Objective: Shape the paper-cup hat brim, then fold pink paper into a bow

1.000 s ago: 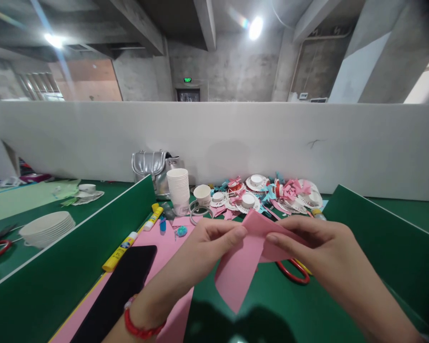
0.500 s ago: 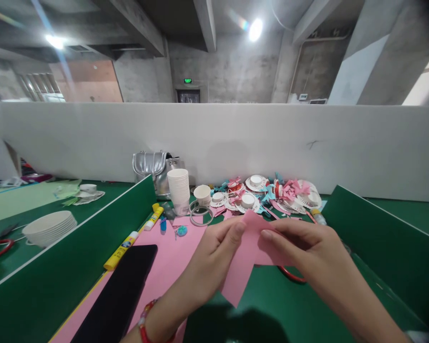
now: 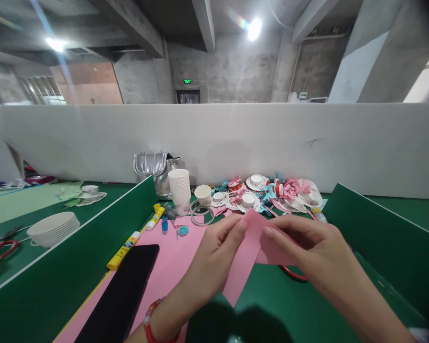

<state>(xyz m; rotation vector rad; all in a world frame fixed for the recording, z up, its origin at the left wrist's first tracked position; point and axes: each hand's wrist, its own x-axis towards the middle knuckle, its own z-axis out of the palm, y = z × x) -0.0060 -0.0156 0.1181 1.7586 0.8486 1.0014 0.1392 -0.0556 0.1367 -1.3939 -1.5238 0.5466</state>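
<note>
A strip of pink paper (image 3: 241,267), bent over on itself at the top, hangs between my two hands above the green table. My left hand (image 3: 218,252) pinches its left edge, thumb on the near face. On the other side my right hand (image 3: 303,243) grips the second leg of the strip between thumb and fingers; most of those fingertips are behind the paper. Below the right hand shows the red handle (image 3: 293,273) of a tool, partly hidden. Under my left forearm lies a large pink sheet (image 3: 171,252).
A black phone (image 3: 125,290) and yellow glue sticks (image 3: 123,250) lie left, beside a green divider (image 3: 93,252). Behind stand stacked paper cups (image 3: 179,190), a roll of tape (image 3: 202,223), a silver bag (image 3: 152,166) and a pile of paper-plate crafts (image 3: 248,202). Another green divider (image 3: 379,243) borders the right.
The two legs of the pink paper have drawn slightly closer together, the lower left one swinging a little. Both hands keep their hold and have barely moved.
</note>
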